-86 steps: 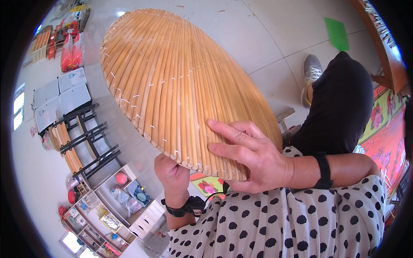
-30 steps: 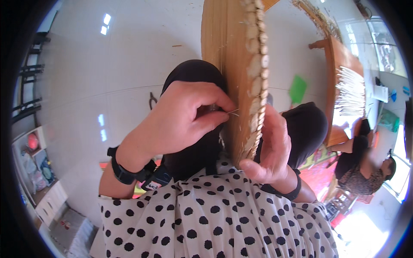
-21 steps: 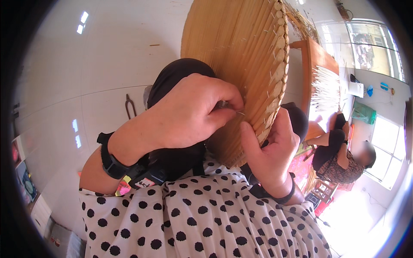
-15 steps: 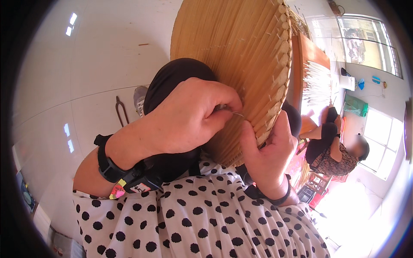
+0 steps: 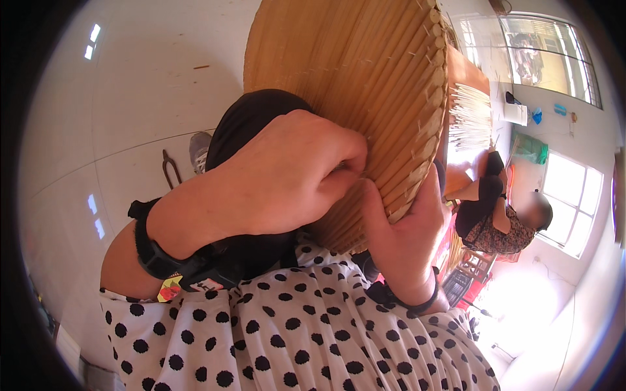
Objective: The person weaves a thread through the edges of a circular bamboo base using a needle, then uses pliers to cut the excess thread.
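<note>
The slatted panel (image 5: 339, 52), tan and rounded, stands tilted in front of your lap, just beside your dark-clad left knee (image 5: 251, 117); whether panel and knee touch cannot be told. Short pale stitches (image 5: 409, 55) cross the slats near its rim (image 5: 438, 91). Your right hand (image 5: 411, 238) is closed on this rim at the lower end, the thumb on the face turned toward you and the fingers mostly hidden behind. Your left hand (image 5: 280, 173) is drawn into a narrow pinch, its tips at the same face, close to the right thumb. What lies inside the pinch, if anything, cannot be told.

The step in hand appears to be fine stitching or thread work between the slats. To do it well, let the right hand bear the panel steady, with its thumb close to the working point so that the slats do not spread. Enter at the seam between two slats, at a shallow angle, and match the neighbouring stitches in line and spacing. Draw evenly: too hard a pull could split a slat, while too slack a one leaves a loose gap.
</note>
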{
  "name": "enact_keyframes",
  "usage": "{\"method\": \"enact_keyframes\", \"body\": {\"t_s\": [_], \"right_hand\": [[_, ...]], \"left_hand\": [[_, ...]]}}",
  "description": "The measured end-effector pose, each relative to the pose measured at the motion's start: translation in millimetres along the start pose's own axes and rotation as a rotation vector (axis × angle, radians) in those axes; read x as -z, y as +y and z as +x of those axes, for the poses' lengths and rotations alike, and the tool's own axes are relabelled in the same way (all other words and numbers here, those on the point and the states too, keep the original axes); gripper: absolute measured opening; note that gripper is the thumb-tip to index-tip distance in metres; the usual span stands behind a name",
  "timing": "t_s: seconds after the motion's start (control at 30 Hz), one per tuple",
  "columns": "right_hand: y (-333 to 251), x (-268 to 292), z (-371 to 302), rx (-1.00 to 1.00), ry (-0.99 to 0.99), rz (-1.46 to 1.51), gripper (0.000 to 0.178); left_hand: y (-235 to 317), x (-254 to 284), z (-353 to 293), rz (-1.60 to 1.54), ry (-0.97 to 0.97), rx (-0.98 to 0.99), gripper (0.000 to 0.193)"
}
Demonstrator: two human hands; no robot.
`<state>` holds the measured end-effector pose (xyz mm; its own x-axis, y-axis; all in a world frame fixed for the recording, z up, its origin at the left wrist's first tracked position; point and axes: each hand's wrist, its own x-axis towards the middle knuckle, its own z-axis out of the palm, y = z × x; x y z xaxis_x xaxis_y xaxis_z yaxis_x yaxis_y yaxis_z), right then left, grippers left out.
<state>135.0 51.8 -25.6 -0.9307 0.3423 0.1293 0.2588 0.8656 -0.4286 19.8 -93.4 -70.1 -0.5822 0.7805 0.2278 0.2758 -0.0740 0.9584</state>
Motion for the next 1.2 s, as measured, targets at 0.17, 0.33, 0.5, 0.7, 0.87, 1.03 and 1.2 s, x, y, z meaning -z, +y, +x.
{"method": "enact_keyframes", "body": {"t_s": [0.17,0.33,0.5,0.7,0.87,1.03,1.2], "right_hand": [[-2.6,-0.9,-2.3,0.005,-0.011,-0.059,0.037],[-2.0,-3.6,-4.2,0.047,0.006,-0.052,0.036],[-2.1,-4.4,-3.8,0.039,0.004,-0.064,0.037],[-2.8,-2.7,2.7,-0.055,-0.007,-0.034,0.041],[-2.4,-5.6,5.5,-0.107,0.022,-0.04,0.04],[1.2,-8.2,3.9,-0.141,0.041,-0.04,0.038],[11.2,-6.5,10.6,-0.236,0.089,-0.094,0.037]], "left_hand": [[-16.0,-5.3,-0.5,-0.175,-0.054,0.1,0.004],[-10.3,-4.4,-7.9,-0.197,0.008,0.062,0.003],[-13.7,-5.5,-8.1,-0.203,0.011,0.066,0.003],[-20.5,-12.6,-4.1,-0.271,0.068,0.035,0.006],[-14.6,-11.2,2.5,-0.276,0.034,0.131,0.007],[-7.4,-10.0,0.4,-0.196,0.089,0.072,0.006],[-5.1,9.3,2.3,-0.385,-0.11,0.285,0.003]]}}
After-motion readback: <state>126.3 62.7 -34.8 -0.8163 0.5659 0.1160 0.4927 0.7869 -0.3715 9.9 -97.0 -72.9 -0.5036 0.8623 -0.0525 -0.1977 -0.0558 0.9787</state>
